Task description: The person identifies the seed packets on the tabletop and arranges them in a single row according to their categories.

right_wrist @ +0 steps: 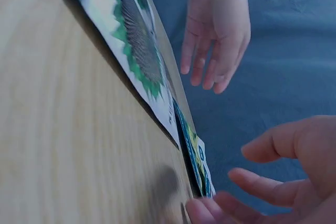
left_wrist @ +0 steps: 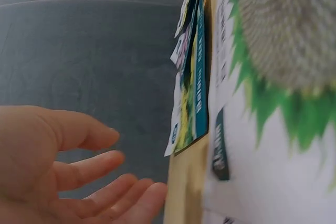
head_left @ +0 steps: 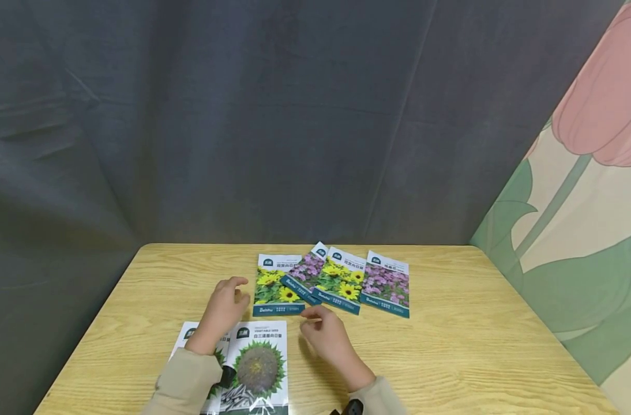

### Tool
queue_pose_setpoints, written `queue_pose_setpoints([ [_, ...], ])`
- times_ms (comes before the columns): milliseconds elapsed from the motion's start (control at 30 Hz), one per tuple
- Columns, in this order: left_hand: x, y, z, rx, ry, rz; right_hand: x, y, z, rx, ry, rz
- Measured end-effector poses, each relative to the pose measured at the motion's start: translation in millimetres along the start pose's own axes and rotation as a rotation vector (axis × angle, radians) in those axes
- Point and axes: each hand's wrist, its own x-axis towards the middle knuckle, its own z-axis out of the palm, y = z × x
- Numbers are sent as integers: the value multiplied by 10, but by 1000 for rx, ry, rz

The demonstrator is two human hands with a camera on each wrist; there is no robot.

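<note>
My left hand [head_left: 224, 308] hovers over the top of two white sunflower seed packets, its fingers loosely bent and holding nothing. The front packet [head_left: 258, 363] overlaps the other one [head_left: 177, 343], which my forearm partly covers. In the head view my right hand [head_left: 326, 334] is just below the flower packets, fingers relaxed with nothing between them. A yellow-flower packet [head_left: 274, 285] lies between and beyond both hands. A purple-flower packet [head_left: 306, 270] leans across its right side, partly under a second yellow-flower packet [head_left: 341, 279]. Another purple-flower packet [head_left: 388, 282] lies at the right end.
The wooden table [head_left: 476, 346] extends to both sides of the packets. A dark grey curtain [head_left: 305, 127] hangs along its far edge and left side. A wall with a painted tulip [head_left: 601, 86] rises on the right.
</note>
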Motion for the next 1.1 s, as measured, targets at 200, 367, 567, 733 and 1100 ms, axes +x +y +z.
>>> queue_pose_setpoints([
  [200,43,-53,111,-114,-75,-50,128,37,-3,53,46,53],
  [367,48,-79,192,-196,-137,-79,216,39,43,65,68,64],
  [567,37,-97,198,-281,-154,-122,278,24,94,74,73,82],
  [733,32,-135,154,-359,-153,-137,320,72,119,97,101,77],
  [1100,74,-147,106,-405,-91,-142,343,147,158,155,178,59],
])
